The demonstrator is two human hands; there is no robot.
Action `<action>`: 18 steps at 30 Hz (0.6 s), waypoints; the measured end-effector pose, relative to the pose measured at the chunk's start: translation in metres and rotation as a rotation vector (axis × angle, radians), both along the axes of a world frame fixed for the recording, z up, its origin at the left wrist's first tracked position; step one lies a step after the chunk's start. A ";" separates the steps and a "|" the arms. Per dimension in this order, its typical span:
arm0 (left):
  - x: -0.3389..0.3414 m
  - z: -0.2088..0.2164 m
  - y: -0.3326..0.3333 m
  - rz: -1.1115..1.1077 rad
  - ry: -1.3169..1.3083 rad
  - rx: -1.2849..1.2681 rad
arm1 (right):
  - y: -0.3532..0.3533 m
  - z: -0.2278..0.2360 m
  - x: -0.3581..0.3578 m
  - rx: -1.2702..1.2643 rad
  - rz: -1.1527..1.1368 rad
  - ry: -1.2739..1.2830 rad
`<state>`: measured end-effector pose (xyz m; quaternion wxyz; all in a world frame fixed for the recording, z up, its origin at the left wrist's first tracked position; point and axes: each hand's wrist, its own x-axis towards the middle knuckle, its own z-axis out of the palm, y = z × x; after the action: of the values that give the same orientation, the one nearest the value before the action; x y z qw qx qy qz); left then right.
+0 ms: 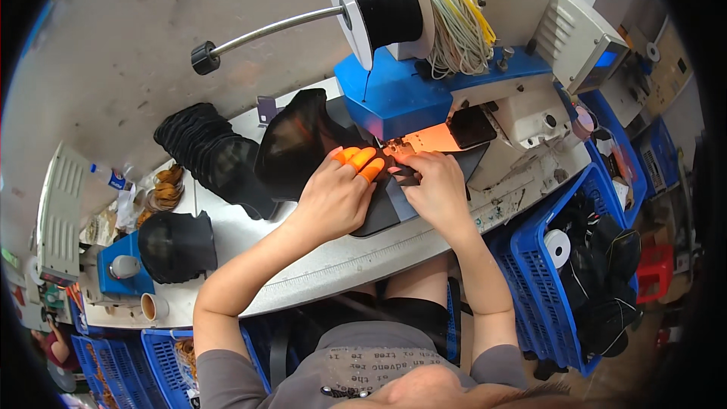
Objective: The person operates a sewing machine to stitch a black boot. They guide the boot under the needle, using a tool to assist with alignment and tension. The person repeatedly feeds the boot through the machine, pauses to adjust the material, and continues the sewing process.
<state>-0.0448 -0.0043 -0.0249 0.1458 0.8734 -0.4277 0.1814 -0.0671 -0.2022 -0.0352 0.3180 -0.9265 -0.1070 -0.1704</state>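
My left hand (337, 193) wears orange finger covers on three fingers. Its fingers are close together and bent over the edge of a black moulded fabric piece (291, 144), beside the needle area; the thumb is mostly hidden. My right hand (438, 188) pinches a dark edge or strip of fabric just right of the left fingertips. Both hands rest at the bed of a sewing machine (394, 98) with a blue head, where an orange-lit plate (432, 141) shows. The needle itself is too small to make out.
A stack of black moulded pieces (208, 151) lies left, with a single one (178, 246) nearer me. A black thread spool (382, 7) hangs above. A phone-like dark slab (472, 128) lies right. Blue baskets (530, 288) flank the table; a paper cup (154, 307) stands at its left edge.
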 end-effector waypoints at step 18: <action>0.042 0.012 0.009 0.010 0.097 0.146 | 0.007 0.001 0.017 0.051 -0.130 0.005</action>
<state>-0.0033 0.0042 -0.0129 0.1012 0.8917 -0.4278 0.1077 -0.0499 -0.1956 -0.0345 0.3302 -0.9235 -0.0415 -0.1909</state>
